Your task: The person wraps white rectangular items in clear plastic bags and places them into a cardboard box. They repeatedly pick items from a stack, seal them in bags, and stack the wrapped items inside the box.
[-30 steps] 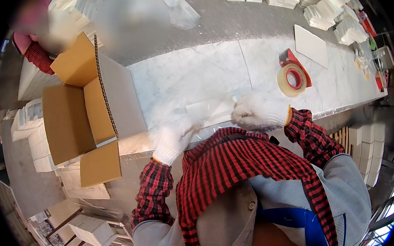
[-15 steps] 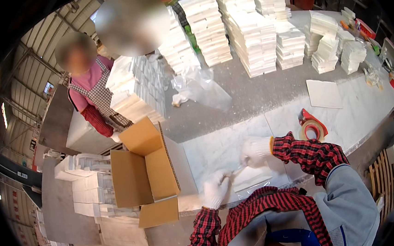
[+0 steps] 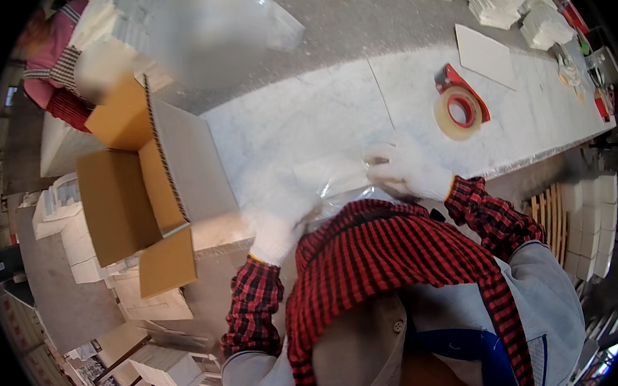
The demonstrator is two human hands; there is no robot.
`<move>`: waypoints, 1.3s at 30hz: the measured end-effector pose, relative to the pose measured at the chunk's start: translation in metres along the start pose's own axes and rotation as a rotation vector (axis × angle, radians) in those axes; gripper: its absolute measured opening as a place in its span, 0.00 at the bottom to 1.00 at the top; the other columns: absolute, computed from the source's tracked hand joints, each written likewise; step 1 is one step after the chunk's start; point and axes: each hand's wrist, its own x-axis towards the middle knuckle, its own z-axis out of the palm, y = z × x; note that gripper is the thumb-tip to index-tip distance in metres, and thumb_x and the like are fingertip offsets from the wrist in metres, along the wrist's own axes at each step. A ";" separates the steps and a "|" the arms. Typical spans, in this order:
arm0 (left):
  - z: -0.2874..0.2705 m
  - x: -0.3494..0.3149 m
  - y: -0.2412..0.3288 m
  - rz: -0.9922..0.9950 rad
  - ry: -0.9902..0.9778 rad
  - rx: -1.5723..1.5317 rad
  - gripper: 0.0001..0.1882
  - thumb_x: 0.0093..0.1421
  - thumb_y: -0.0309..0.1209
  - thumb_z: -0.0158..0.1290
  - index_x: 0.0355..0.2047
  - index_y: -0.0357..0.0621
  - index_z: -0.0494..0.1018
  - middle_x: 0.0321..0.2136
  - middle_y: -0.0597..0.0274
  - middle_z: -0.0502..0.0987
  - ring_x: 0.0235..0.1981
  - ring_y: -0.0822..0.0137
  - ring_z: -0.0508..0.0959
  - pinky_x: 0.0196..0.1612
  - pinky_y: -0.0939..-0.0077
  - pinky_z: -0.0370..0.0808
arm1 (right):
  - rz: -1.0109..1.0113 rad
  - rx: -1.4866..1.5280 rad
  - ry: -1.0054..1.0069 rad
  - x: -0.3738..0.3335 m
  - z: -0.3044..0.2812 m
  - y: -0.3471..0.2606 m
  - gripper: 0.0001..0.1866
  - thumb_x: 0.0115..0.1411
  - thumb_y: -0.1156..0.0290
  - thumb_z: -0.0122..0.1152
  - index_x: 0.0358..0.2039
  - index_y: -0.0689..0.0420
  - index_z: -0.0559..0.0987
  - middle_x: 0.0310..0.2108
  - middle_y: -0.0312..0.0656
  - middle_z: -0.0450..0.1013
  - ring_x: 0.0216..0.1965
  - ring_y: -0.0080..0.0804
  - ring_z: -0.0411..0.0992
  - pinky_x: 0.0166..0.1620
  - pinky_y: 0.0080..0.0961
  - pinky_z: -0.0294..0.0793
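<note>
On the pale desk, clear plastic is lying between the blurred left hand and half-curled right hand, which are likely steadying it from both sides; whether either is gripping, I cannot tell.

An open box stands at left, a person in pink beyond it. At right, a tape dispenser lies near a white panel; white stacks stand behind. Wooden slats show lower right.
</note>
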 end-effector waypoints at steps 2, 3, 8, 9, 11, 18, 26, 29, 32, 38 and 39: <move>0.005 -0.003 -0.005 -0.001 -0.024 -0.005 0.09 0.52 0.23 0.59 0.34 0.47 0.81 0.30 0.56 0.80 0.37 0.48 0.79 0.41 0.56 0.75 | 0.005 0.070 0.000 -0.001 0.002 -0.004 0.08 0.51 0.67 0.67 0.33 0.50 0.79 0.44 0.39 0.76 0.40 0.46 0.74 0.42 0.42 0.76; 0.002 0.001 -0.007 0.004 -0.031 0.005 0.09 0.50 0.23 0.58 0.33 0.47 0.81 0.28 0.57 0.79 0.35 0.48 0.79 0.40 0.56 0.74 | -0.002 0.100 0.009 0.002 0.000 -0.003 0.08 0.51 0.67 0.67 0.33 0.50 0.79 0.45 0.39 0.76 0.40 0.46 0.74 0.43 0.42 0.76; 0.006 0.001 0.005 -0.034 0.006 0.000 0.04 0.52 0.23 0.57 0.27 0.46 0.80 0.25 0.53 0.77 0.34 0.49 0.79 0.37 0.55 0.75 | 0.054 0.055 -0.135 -0.011 -0.001 -0.008 0.06 0.58 0.66 0.62 0.36 0.50 0.80 0.50 0.39 0.75 0.43 0.44 0.74 0.46 0.41 0.76; -0.004 0.007 0.008 0.039 -0.054 0.108 0.02 0.55 0.26 0.59 0.28 0.43 0.80 0.27 0.51 0.79 0.34 0.49 0.80 0.36 0.54 0.76 | 0.070 0.078 -0.046 -0.018 0.012 -0.006 0.06 0.60 0.66 0.58 0.36 0.50 0.80 0.49 0.40 0.75 0.41 0.43 0.74 0.44 0.41 0.77; -0.020 0.021 0.030 -0.032 -0.270 0.241 0.12 0.61 0.39 0.60 0.35 0.42 0.80 0.32 0.48 0.81 0.35 0.48 0.81 0.40 0.53 0.76 | 0.221 0.085 -0.210 -0.021 0.010 -0.010 0.06 0.62 0.67 0.56 0.35 0.52 0.80 0.41 0.45 0.74 0.39 0.46 0.76 0.41 0.41 0.78; -0.005 0.065 0.041 -0.345 -0.469 0.096 0.19 0.71 0.47 0.50 0.46 0.44 0.74 0.33 0.40 0.83 0.36 0.39 0.83 0.44 0.44 0.77 | 0.096 0.175 -0.042 -0.025 0.018 -0.008 0.07 0.61 0.64 0.63 0.30 0.51 0.77 0.29 0.45 0.71 0.32 0.47 0.73 0.34 0.45 0.74; -0.033 0.051 0.022 -0.372 -0.484 0.105 0.20 0.68 0.46 0.56 0.47 0.41 0.75 0.32 0.42 0.82 0.38 0.42 0.82 0.43 0.49 0.77 | 0.284 0.195 -0.075 -0.022 0.032 -0.004 0.10 0.63 0.62 0.61 0.30 0.55 0.79 0.29 0.50 0.74 0.32 0.53 0.74 0.38 0.50 0.75; -0.034 0.041 0.023 -0.426 -0.502 0.100 0.20 0.68 0.43 0.56 0.50 0.39 0.73 0.35 0.43 0.82 0.40 0.42 0.82 0.43 0.49 0.76 | 0.311 0.115 -0.140 -0.013 0.020 -0.013 0.12 0.65 0.61 0.58 0.31 0.55 0.80 0.30 0.52 0.77 0.33 0.54 0.76 0.37 0.51 0.76; -0.019 0.029 0.015 -0.326 -0.453 0.182 0.19 0.69 0.41 0.55 0.49 0.39 0.70 0.34 0.41 0.81 0.38 0.40 0.81 0.42 0.46 0.75 | 0.342 0.038 -0.221 -0.006 0.021 -0.019 0.14 0.67 0.60 0.54 0.31 0.56 0.81 0.31 0.53 0.78 0.34 0.56 0.78 0.38 0.52 0.77; -0.013 0.027 0.001 -0.266 -0.453 0.189 0.17 0.70 0.40 0.54 0.45 0.36 0.68 0.30 0.39 0.79 0.35 0.36 0.80 0.41 0.43 0.75 | 0.451 0.091 -0.461 0.005 0.017 -0.012 0.15 0.66 0.61 0.54 0.32 0.57 0.84 0.33 0.54 0.80 0.35 0.56 0.80 0.38 0.52 0.79; -0.012 0.028 0.008 -0.263 -0.499 0.188 0.17 0.70 0.40 0.54 0.44 0.36 0.68 0.30 0.39 0.79 0.35 0.36 0.80 0.40 0.43 0.75 | 0.409 0.056 -0.432 -0.001 0.013 -0.017 0.15 0.66 0.63 0.54 0.32 0.57 0.84 0.33 0.54 0.81 0.35 0.56 0.81 0.38 0.52 0.79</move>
